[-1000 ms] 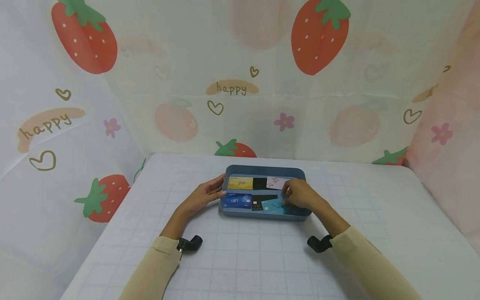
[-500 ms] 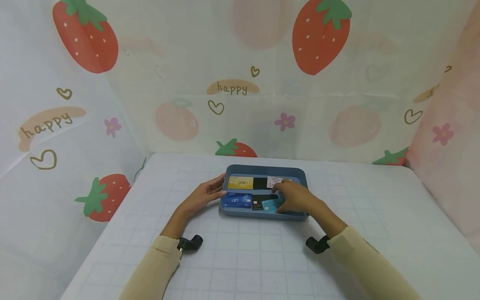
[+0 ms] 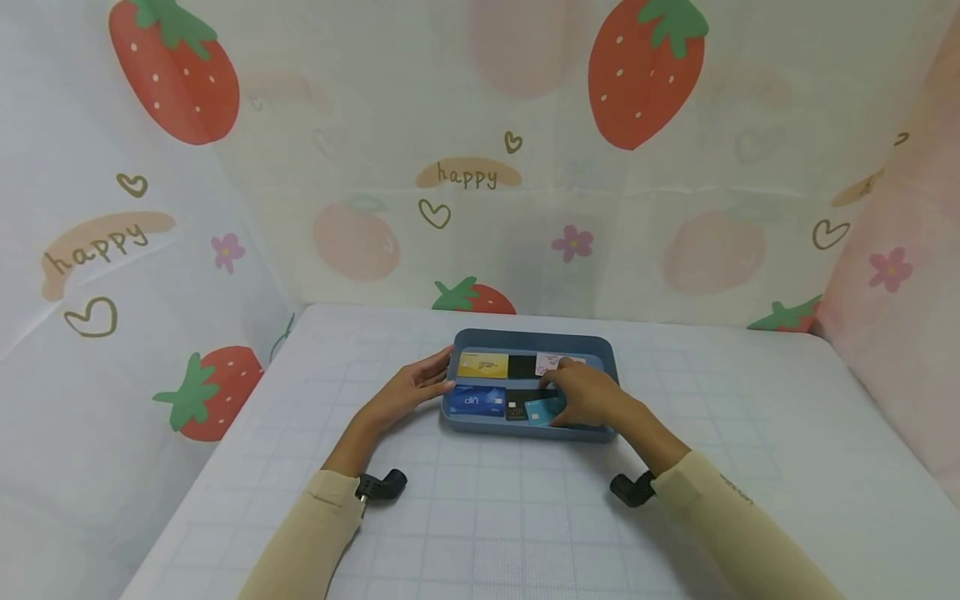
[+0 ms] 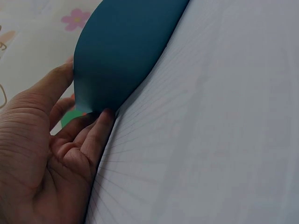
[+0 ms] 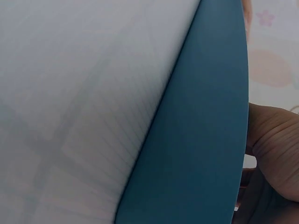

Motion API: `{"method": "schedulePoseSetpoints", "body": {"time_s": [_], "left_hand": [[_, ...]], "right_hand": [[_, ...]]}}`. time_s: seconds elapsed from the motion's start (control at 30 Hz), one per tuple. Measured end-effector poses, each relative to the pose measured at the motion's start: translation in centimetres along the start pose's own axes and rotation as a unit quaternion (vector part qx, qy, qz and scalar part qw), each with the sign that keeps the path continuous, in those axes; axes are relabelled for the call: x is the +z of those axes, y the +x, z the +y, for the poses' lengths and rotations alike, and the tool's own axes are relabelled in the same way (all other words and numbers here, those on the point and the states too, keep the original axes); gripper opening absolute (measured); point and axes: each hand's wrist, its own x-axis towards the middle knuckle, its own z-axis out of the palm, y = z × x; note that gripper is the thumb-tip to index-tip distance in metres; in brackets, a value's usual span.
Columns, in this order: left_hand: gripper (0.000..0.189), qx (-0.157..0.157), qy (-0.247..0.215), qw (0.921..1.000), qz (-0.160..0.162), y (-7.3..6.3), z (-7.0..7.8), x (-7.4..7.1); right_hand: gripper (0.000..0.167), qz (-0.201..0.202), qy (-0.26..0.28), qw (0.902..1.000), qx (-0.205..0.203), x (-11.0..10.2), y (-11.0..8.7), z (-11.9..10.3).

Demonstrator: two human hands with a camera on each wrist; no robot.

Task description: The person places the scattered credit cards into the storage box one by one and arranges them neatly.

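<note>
A blue-grey tray (image 3: 540, 340) stands on the table with two rows of cards in it. My left hand (image 3: 405, 393) rests against its left end, thumb and fingers at the outer wall; the left wrist view shows the fingers (image 4: 96, 140) low beside the tray. My right hand (image 3: 588, 393) reaches over the tray's right part, thumb near the front edge of a light-blue card (image 3: 538, 412) and fingers spread towards the back row. In the right wrist view the tray wall hides these fingertips. The light-blue card overlaps a black VIP card (image 3: 516, 404).
A blue VIP card (image 3: 478, 401) lies front left in the tray. Behind are a yellow card (image 3: 483, 365), a black piece (image 3: 521, 367) and a pink-white card (image 3: 550, 362), partly covered by the right hand. A strawberry-print curtain (image 3: 360, 150) hangs behind the white table (image 3: 480, 517).
My right hand has shifted left over the light-blue card and spread its thumb and fingers, covering more of it and the pink-white card. The left hand stays at the tray's end.
</note>
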Motion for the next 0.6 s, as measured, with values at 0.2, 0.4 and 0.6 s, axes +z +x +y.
{"method": "schedulePoseSetpoints", "body": {"time_s": [0.2, 0.4, 0.6], "left_hand": [[0.073, -0.006, -0.005, 1.0000, 0.001, -0.05, 0.15, 0.10], [0.072, -0.004, -0.007, 1.0000, 0.002, -0.06, 0.10, 0.15], [0.072, 0.008, -0.011, 0.9999, -0.001, -0.05, 0.01, 0.04]], "right_hand": [[0.056, 0.005, 0.004, 1.0000, -0.002, -0.03, -0.02, 0.15], [0.058, 0.007, -0.004, 0.9999, -0.010, 0.04, 0.12, 0.49], [0.059, -0.011, 0.004, 0.9996, -0.025, -0.08, 0.12, 0.85]]}}
